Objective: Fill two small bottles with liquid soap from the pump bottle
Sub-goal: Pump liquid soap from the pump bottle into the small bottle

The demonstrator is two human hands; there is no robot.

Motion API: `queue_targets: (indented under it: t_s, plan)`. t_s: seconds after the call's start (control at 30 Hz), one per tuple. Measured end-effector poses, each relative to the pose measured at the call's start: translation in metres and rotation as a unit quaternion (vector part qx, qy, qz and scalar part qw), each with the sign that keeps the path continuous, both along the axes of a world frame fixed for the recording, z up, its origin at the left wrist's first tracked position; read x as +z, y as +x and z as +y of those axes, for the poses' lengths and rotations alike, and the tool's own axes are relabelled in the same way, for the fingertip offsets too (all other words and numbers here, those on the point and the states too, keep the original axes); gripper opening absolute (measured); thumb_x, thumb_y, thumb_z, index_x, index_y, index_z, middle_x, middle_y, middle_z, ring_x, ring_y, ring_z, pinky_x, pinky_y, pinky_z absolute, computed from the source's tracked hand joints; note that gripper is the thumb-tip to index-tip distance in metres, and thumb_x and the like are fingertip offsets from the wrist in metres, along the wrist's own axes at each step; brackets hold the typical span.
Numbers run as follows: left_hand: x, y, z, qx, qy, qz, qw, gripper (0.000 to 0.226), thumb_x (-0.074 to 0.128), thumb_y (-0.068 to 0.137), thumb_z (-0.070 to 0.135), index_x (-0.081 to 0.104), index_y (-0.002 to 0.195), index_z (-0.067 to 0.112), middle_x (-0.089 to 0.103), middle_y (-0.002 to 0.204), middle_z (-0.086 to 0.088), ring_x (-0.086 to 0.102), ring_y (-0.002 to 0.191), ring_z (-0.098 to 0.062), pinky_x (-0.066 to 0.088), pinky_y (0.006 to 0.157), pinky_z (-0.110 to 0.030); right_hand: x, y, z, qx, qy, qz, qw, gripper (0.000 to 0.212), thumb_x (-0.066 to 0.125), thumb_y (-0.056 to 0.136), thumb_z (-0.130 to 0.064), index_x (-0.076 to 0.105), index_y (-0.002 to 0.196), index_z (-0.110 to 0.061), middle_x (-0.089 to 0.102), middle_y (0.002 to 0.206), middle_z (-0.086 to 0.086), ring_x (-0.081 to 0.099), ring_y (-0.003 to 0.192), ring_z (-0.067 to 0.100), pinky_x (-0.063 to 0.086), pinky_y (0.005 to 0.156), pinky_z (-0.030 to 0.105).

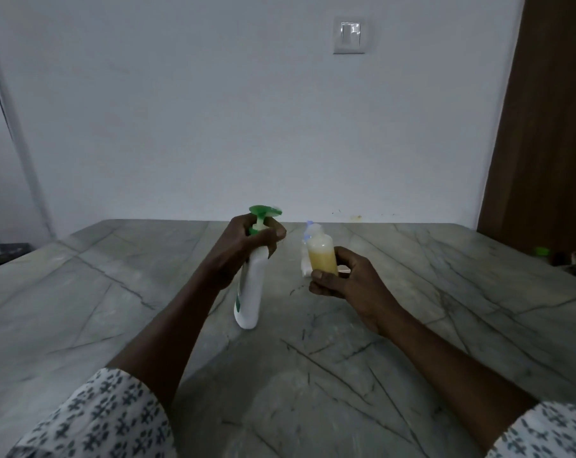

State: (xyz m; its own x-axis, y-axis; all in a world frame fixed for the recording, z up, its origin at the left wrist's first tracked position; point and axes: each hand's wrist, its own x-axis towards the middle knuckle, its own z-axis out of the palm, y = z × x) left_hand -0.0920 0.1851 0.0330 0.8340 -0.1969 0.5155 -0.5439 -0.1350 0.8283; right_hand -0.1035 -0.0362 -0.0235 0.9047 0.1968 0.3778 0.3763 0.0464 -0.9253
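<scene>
A white pump bottle [251,292] with a green pump head stands tilted on the marble table [114,292]. My left hand [247,246] grips its neck just under the pump head. My right hand [342,279] holds a small clear bottle [321,256] filled with yellowish soap, raised above the table to the right of the pump bottle. Behind that small bottle, a second small pale bottle [308,239] with a bluish top is partly hidden; its contents cannot be made out.
A pale wall rises behind the table's far edge, with a light switch [350,34] on it. A brown wooden door [544,127] stands at the right. A small green item [541,251] and dark objects lie beyond the table's right edge.
</scene>
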Motion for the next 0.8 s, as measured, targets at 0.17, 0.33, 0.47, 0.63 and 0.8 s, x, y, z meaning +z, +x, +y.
queue_targets:
  t_s: [0.17, 0.33, 0.47, 0.63, 0.8]
  plan:
    - [0.005, -0.008, 0.015, -0.033, 0.085, 0.095, 0.991, 0.067, 0.079, 0.058, 0.046, 0.065, 0.117, 0.019, 0.07, 0.101, 0.003, 0.065, 0.091, -0.009, 0.055, 0.085, -0.029, 0.0, 0.003, -0.004, -0.074, -0.062, -0.009, 0.995, 0.039, 0.078, 0.081, -0.021, 0.064, 0.117, -0.015, 0.066, 0.11, 0.009, 0.07, 0.092, 0.027, 0.059, 0.085, 0.044]
    - [0.004, -0.014, 0.025, -0.012, 0.052, 0.138, 0.989, 0.051, 0.077, 0.067, 0.035, 0.063, 0.116, 0.026, 0.07, 0.105, -0.004, 0.069, 0.093, -0.016, 0.057, 0.091, -0.038, 0.001, 0.002, -0.006, -0.132, -0.169, -0.027, 0.976, 0.045, 0.083, 0.074, -0.028, 0.066, 0.114, -0.019, 0.069, 0.099, -0.002, 0.063, 0.085, 0.01, 0.049, 0.071, 0.025]
    - [-0.002, -0.008, 0.017, 0.019, -0.002, 0.093, 0.996, 0.047, 0.069, 0.073, 0.018, 0.061, 0.119, 0.02, 0.067, 0.097, -0.009, 0.067, 0.085, -0.017, 0.056, 0.086, -0.038, 0.002, 0.0, -0.004, -0.144, -0.237, -0.027, 0.96, 0.046, 0.084, 0.072, -0.026, 0.066, 0.113, -0.017, 0.068, 0.096, -0.005, 0.06, 0.08, 0.002, 0.04, 0.062, 0.016]
    - [-0.005, 0.005, 0.017, 0.045, -0.02, 0.069, 0.996, 0.069, 0.075, 0.065, 0.032, 0.054, 0.13, 0.022, 0.066, 0.102, -0.009, 0.063, 0.096, -0.023, 0.051, 0.089, -0.041, 0.0, 0.003, -0.001, -0.162, -0.277, -0.029, 0.947, 0.052, 0.086, 0.069, -0.026, 0.064, 0.114, -0.015, 0.067, 0.099, -0.001, 0.063, 0.087, 0.014, 0.045, 0.065, 0.021]
    - [-0.005, 0.006, 0.02, 0.021, 0.004, 0.086, 0.996, 0.06, 0.068, 0.08, 0.041, 0.046, 0.134, 0.03, 0.066, 0.114, -0.004, 0.066, 0.107, -0.018, 0.05, 0.094, -0.038, -0.006, 0.008, 0.005, -0.155, -0.306, -0.028, 0.939, 0.067, 0.086, 0.068, -0.029, 0.055, 0.126, -0.017, 0.065, 0.114, 0.001, 0.061, 0.096, 0.015, 0.05, 0.08, 0.028]
